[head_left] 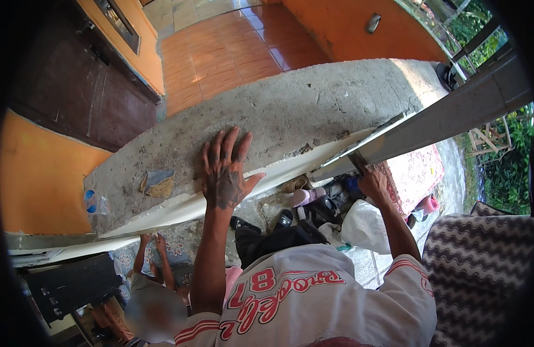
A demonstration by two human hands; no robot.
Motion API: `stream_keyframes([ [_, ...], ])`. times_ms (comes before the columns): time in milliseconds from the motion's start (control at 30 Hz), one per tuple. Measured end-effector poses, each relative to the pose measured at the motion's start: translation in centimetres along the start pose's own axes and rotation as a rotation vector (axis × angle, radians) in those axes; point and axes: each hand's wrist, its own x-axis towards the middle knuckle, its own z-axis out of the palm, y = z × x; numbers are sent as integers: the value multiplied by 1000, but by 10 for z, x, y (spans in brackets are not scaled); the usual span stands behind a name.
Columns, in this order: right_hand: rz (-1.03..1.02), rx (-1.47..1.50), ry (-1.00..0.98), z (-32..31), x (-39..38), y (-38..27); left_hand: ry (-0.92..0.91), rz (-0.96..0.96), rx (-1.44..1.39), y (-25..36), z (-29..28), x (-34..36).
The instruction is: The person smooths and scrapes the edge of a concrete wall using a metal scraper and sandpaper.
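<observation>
My left hand (224, 176) lies flat with fingers spread on the rough top of a grey concrete ledge (290, 98). Low beside the white side of the ledge, my right hand (372, 182) is closed around something dark and narrow that I cannot make out. It meets the lower edge of a long grey post or board (452, 110), which slants up to the right. Left of my left hand, a creased piece of grey and tan sheet (158, 183) rests on the ledge. A clear plastic piece with a blue round part (91, 201) stands at the ledge's left end.
Several shoes (322, 208) and a white sack (365, 225) lie below the ledge. A red-patterned cloth (414, 176) and a striped sofa (481, 277) are at right. Another person (151, 280) sits lower left. Orange tiles (232, 52) lie beyond the ledge.
</observation>
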Motion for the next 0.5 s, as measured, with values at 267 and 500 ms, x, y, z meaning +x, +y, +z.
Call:
stream_keyframes([
  [267,31,4,-44,89,45,12,16,40,-17,3,3,9],
  [500,22,36,-32,-7,-1,12,24,9,2,-1,2,-1],
])
